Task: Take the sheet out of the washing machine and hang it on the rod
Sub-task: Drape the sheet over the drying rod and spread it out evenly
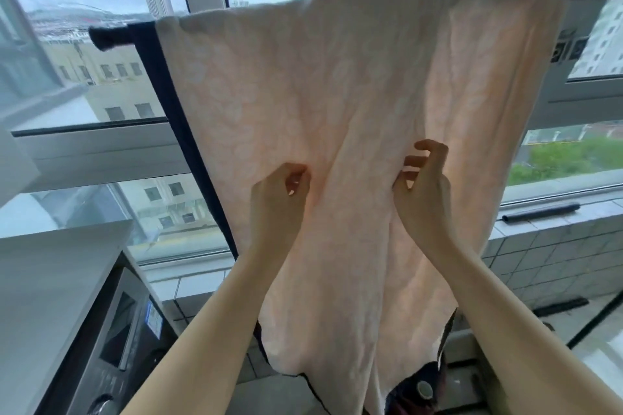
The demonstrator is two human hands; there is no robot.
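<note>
- Nearest, my left hand [281,192] and right hand [423,175] each have their fingers curled, pinching folds of the pale peach patterned sheet [354,111].
- I'd tug outward and down evenly to flatten the creases.
- Beyond, the sheet already drapes over the dark rod [108,37] by the window.

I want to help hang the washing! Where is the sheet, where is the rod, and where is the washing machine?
sheet [354,84]: head view, on the pink cloth below the rod.
rod [108,37]: head view, on its bare dark left end.
washing machine [111,347]: head view, on its dark front panel.
</note>
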